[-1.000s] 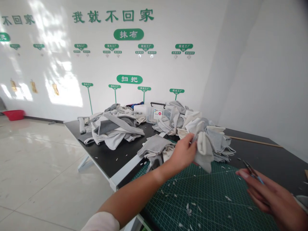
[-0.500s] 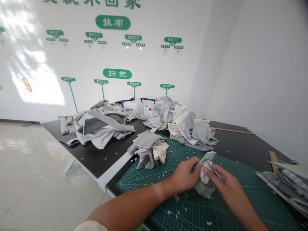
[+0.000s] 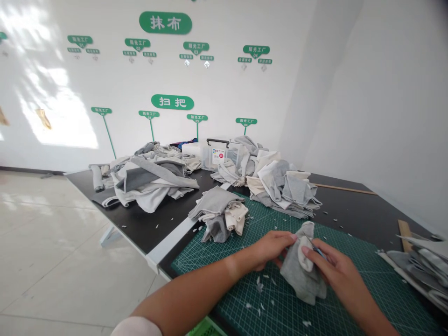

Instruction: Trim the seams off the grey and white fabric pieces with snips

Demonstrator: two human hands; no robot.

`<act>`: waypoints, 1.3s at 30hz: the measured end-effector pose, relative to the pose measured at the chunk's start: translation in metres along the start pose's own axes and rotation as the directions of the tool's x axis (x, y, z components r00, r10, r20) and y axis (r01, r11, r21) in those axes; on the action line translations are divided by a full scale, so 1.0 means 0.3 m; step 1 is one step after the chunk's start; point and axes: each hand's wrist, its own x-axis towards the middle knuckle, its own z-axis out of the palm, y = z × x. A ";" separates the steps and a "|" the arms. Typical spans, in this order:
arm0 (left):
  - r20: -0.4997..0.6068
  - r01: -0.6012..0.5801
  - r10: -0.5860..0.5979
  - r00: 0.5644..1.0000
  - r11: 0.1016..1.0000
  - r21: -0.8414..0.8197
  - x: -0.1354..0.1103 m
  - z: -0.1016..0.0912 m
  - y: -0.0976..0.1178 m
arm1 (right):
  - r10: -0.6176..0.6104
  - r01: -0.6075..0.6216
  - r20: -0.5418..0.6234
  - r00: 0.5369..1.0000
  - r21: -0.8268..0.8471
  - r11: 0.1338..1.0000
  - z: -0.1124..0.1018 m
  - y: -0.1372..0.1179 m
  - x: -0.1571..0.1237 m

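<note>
A grey piece of cloth (image 3: 300, 276) lies partly lifted on the green cutting mat (image 3: 350, 280). My left hand (image 3: 271, 247) pinches its upper left edge. On the cloth's right side my right hand (image 3: 331, 268) is closed on small scissors (image 3: 317, 251), whose tips touch the fabric near its top. Small white scraps lie scattered on the mat around both hands.
A small cloth stack (image 3: 220, 214) sits at the mat's far left, a larger pile (image 3: 283, 186) behind it, and another heap (image 3: 150, 179) on the black table. A clear plastic box (image 3: 217, 154) stands at the back. Folded cloth (image 3: 420, 268) and a wooden strip (image 3: 404, 228) lie right.
My left hand brought the cloth down from the far pile onto the mat. My right hand with the scissors moved left to meet it, and the cloth now lies more spread.
</note>
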 end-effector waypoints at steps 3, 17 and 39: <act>0.021 0.042 -0.041 0.999 0.998 -0.036 0.004 0.000 0.003 | 0.023 -0.024 0.016 1.000 0.015 1.000 -0.002 0.013 0.000; 0.120 0.089 -0.089 0.989 0.996 0.002 -0.006 0.006 -0.008 | 0.012 -0.007 0.097 0.995 -0.051 0.999 0.007 0.025 -0.016; -0.427 -0.089 0.044 0.903 0.992 -0.088 0.023 -0.070 0.051 | 0.082 -0.059 -0.270 0.959 0.091 0.994 -0.130 0.024 0.036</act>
